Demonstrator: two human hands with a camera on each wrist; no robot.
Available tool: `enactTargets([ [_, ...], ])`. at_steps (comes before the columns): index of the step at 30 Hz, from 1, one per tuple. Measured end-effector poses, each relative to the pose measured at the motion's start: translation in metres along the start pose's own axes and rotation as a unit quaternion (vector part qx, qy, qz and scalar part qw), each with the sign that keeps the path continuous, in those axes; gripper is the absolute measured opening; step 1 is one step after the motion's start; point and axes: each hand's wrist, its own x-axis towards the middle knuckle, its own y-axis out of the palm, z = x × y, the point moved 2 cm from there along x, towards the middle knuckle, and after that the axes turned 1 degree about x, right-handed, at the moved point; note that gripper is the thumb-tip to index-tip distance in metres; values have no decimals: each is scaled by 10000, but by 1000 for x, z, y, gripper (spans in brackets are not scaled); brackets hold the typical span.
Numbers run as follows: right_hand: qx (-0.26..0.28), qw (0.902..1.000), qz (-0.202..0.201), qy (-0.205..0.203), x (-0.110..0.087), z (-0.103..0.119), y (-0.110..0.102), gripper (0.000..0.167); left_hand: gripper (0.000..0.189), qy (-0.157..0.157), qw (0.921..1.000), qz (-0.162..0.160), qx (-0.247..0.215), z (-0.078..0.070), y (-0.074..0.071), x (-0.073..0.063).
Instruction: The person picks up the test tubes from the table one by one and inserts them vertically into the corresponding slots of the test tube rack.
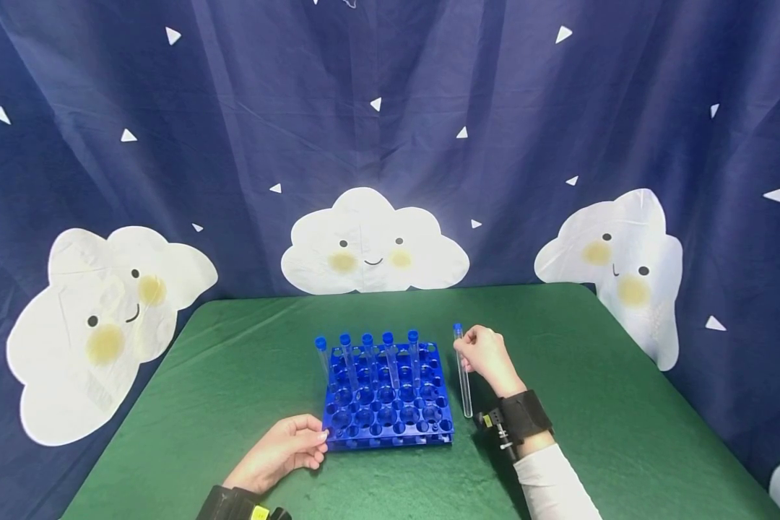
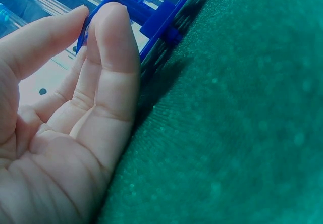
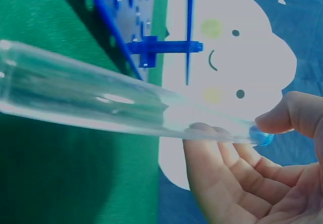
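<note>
A blue test tube rack (image 1: 387,415) stands on the green table, with several blue-capped test tubes (image 1: 391,361) upright or slightly tilted in a row towards its back. My left hand (image 1: 282,453) pinches the rack's front left corner between thumb and fingers; the left wrist view shows the rack's edge (image 2: 151,19) between them. To the right of the rack, my right hand (image 1: 487,355) holds one clear test tube (image 1: 464,383) near its blue cap. That tube hangs nearly upright, apart from the rack. In the right wrist view its rounded end points away from the fingers (image 3: 214,168).
The green table (image 1: 598,404) reaches out on both sides of the rack. Behind it hangs a dark blue curtain (image 1: 377,144) printed with white clouds and small triangles. A black wrist strap (image 1: 525,415) sits on the right forearm.
</note>
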Motion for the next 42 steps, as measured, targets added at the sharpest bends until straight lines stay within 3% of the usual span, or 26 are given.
enactTargets([
  [8,-151,9955,-584,-727,-4,15,-10,11,6,17,10000,9,-9,0,0,0],
  [16,449,9873,-818,-1282,-13,32,-17,10,5,-66,10000,-26,-44,-1,0,0],
  [24,677,9779,-1070,-1664,-22,44,-21,9,4,-56,10000,-15,-9,-1,-1,0],
  [33,766,9726,-988,-1961,-25,50,-13,9,3,-82,10000,-33,-21,0,-1,0],
  [42,240,9712,-706,-2261,-24,48,-10,12,3,-109,9999,-53,22,1,-2,1],
])
